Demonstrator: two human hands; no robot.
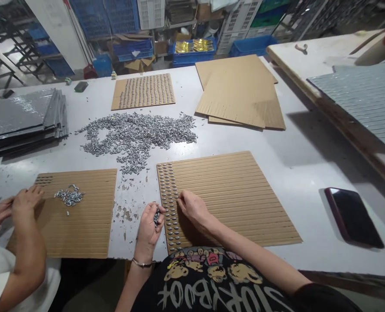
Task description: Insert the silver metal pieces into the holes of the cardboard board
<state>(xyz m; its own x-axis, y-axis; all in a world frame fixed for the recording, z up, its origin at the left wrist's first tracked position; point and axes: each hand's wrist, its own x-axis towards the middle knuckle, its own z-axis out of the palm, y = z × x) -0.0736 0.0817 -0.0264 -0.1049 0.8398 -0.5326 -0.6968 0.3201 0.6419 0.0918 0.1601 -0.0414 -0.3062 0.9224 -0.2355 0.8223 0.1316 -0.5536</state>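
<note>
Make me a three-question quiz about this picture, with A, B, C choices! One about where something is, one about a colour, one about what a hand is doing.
1. Where does the dark phone lie?
A. right of the slotted board
B. on the silver pile
C. under the left hand

2. What colour is the slotted board?
A. blue
B. brown
C. red

3. What is the left hand doing?
A. lying flat and empty
B. gripping the phone
C. holding small silver pieces

Answers:
1 A: the phone rests on the table to the board's right.
2 B: it looks like brown cardboard.
3 C: silver pieces show between its fingers, while the right hand touches the board.
</note>
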